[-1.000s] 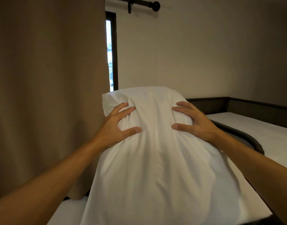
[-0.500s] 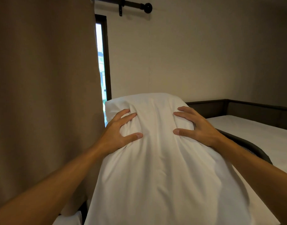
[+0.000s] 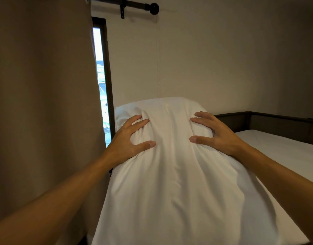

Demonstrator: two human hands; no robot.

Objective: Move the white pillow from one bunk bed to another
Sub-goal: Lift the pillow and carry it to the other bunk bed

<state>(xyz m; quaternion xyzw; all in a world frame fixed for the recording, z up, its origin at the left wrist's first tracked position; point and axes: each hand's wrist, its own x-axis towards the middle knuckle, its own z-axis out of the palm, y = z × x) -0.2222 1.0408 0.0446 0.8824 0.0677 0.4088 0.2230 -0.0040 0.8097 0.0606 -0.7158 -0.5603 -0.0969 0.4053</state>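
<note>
A large white pillow [image 3: 177, 183] fills the middle of the view, held up lengthwise in front of me. My left hand [image 3: 129, 140] grips its upper left side, fingers dug into the fabric. On the upper right side my right hand [image 3: 217, 135] clutches it the same way. To the right lies an upper bunk bed's white mattress [image 3: 283, 152], bounded at the far side by a dark rail [image 3: 269, 121]. The pillow's lower end covers the mattress's near part.
A beige curtain [image 3: 44, 103] hangs along the whole left side, under a black rod [image 3: 134, 5]. A narrow window strip [image 3: 101, 82] shows beside it. A plain pale wall [image 3: 214, 59] stands behind the bed.
The pillow and both hands have shifted a little to the right, toward the mattress. The dark curved rail seen earlier under my right arm is now out of sight.
</note>
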